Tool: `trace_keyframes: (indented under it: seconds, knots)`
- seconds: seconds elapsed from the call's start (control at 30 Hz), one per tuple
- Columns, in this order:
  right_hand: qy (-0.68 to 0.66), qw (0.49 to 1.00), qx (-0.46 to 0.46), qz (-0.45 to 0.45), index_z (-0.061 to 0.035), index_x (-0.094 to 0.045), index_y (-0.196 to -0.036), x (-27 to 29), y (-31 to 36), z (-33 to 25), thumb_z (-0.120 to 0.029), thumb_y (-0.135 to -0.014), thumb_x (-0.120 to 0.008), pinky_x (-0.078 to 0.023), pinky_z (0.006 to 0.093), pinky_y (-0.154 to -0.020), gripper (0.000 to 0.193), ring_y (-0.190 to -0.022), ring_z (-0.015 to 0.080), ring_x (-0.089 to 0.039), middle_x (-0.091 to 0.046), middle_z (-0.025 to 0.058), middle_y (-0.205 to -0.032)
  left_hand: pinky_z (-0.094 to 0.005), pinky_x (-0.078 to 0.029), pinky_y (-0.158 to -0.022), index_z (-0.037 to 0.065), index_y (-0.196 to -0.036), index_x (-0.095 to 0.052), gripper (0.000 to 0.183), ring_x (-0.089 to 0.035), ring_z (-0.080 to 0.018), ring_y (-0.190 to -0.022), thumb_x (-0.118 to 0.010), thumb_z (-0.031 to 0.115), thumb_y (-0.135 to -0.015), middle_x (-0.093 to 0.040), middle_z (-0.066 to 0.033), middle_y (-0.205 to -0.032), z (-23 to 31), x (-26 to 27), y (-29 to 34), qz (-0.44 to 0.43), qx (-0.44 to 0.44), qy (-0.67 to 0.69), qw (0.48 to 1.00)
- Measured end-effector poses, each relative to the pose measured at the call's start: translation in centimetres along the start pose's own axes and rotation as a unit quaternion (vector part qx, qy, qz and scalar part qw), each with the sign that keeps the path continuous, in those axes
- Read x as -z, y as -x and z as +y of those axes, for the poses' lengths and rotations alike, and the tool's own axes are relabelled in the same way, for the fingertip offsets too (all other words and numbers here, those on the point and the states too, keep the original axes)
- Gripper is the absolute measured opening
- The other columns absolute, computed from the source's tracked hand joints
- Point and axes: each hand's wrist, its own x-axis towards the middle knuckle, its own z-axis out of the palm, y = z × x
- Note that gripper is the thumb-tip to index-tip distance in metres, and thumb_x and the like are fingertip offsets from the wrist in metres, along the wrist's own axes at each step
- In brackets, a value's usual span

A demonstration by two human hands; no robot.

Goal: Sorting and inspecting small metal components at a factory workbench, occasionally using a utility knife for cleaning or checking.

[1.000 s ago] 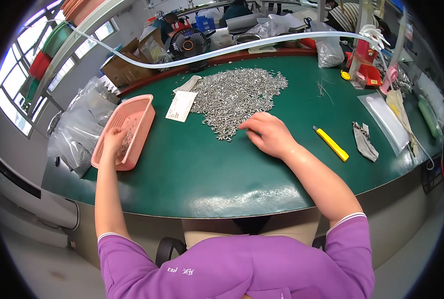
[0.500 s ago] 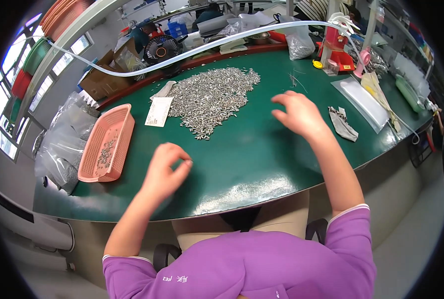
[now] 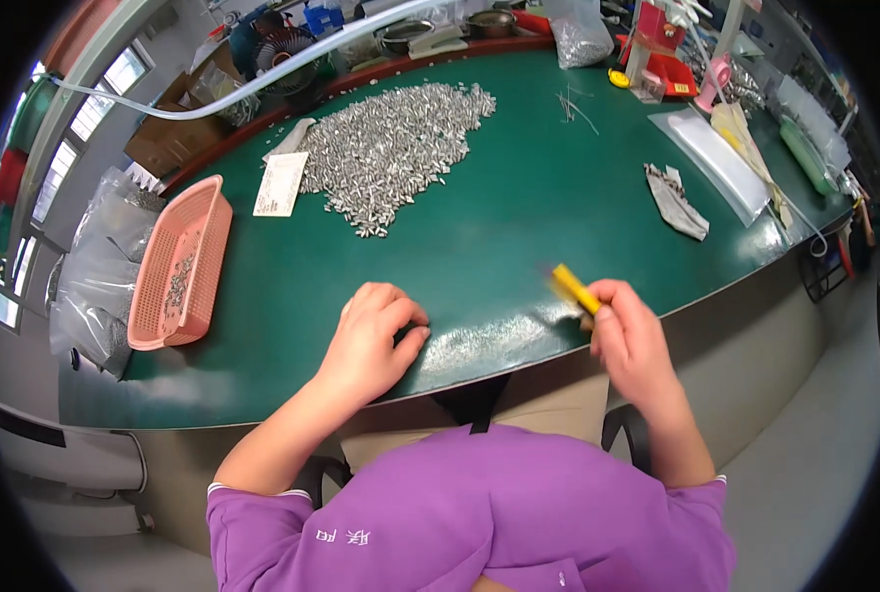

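My right hand [image 3: 632, 340] is closed around a slim yellow-handled tool [image 3: 578, 289] above the table's front edge. The tool's far end is smeared by motion, so its kind does not show. My left hand [image 3: 373, 331] rests low over the green table [image 3: 499, 232], fingers loosely curled and thumb slightly apart, with nothing visible in it. Beyond both hands lies a wide heap of small silver metal pieces [image 3: 390, 138]. A paper card [image 3: 281, 185] touches the heap's left side.
At left stand a pink plastic basket [image 3: 218, 232] with some pieces in it and clear plastic bags [image 3: 104, 257] of metal parts. A grey cloth item [image 3: 677, 204] and flat plastic bags [image 3: 711, 163] lie at right. A white tube [image 3: 262, 84] arches overhead at the back.
My right hand has come down toward the table's front edge and now holds the yellow-handled tool. My left hand has shifted right. The view has tilted lower.
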Motion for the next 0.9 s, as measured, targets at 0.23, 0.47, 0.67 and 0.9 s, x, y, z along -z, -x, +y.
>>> trace_keyframes:
  seconds: [0.23, 0.47, 0.67, 0.9]
  knots:
    - [0.036, 0.988, 0.109, -0.103, -0.0042, -0.046, -0.128, -3.4, 4.3, -1.0, -0.004, -0.089, -0.056, -0.047, 0.0369, -0.069, 0.04, -0.076, 0.0294, -0.055, -0.05, 0.0128, -0.09, -0.0364, -0.043, -0.083, 0.004, -0.084, -0.063, 0.014, -0.053, -0.0272, -0.093, -0.069, 0.002, -0.072, -0.057, -0.0088, -0.09, 0.5, 0.4, 0.4, -0.012, 0.036, -0.013, 0.999]
    - [0.102, 0.977, 0.157, -0.101, -0.0046, -0.042, -0.134, -5.2, 4.8, -0.5, -0.007, -0.087, -0.057, -0.049, 0.0401, -0.064, 0.049, -0.07, 0.0312, -0.059, -0.056, 0.0137, -0.08, -0.0401, -0.04, -0.087, 0.007, -0.081, -0.063, 0.01, -0.052, -0.0276, -0.099, -0.07, 0.007, -0.073, -0.055, -0.0066, -0.09, 0.4, -0.2, 1.1, 0.001, 0.039, -0.021, 0.999]
    - [0.143, 0.958, 0.2, -0.151, -0.0056, -0.039, -0.138, -6.8, 4.0, -1.6, -0.007, -0.086, -0.057, -0.049, 0.0395, -0.049, 0.055, -0.052, 0.0283, -0.058, -0.055, 0.011, -0.062, -0.0423, -0.037, -0.092, 0.007, -0.079, -0.062, 0.011, -0.05, -0.0306, -0.111, -0.07, 0.007, -0.071, -0.053, -0.0067, -0.091, 0.7, -0.4, 1.5, 0.001, 0.04, -0.022, 0.999]
    - [0.159, 0.953, 0.197, -0.168, -0.0004, -0.043, -0.135, -7.5, 3.3, -2.6, -0.006, -0.085, -0.056, -0.049, 0.0394, -0.046, 0.052, -0.048, 0.0285, -0.058, -0.056, 0.012, -0.06, -0.0427, -0.037, -0.092, 0.008, -0.077, -0.063, 0.01, -0.05, -0.0315, -0.111, -0.07, 0.007, -0.071, -0.054, -0.0061, -0.089, 0.5, -0.4, 1.4, 0.012, 0.039, -0.015, 0.999]
